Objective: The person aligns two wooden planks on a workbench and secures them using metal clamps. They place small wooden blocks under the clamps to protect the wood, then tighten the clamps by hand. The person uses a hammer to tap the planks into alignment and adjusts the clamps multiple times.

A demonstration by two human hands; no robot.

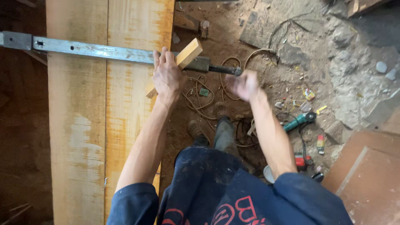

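My left hand [166, 75] grips a short pale wooden block [188, 53] and holds it against the right edge of two wide wooden boards [104, 125]. A long metal bar clamp [91, 50] lies across the boards, and its threaded screw end [225, 69] sticks out past the block. My right hand [243, 85] is blurred, just right of the screw end, fingers curled; whether it holds the screw handle cannot be made out.
Dirt floor below with loops of cord [200, 100], a teal angle grinder [300, 121], a red tool [304, 160], small scraps and stones [381, 66]. A reddish board [366, 175] lies at lower right. My feet [196, 129] stand beside the boards.
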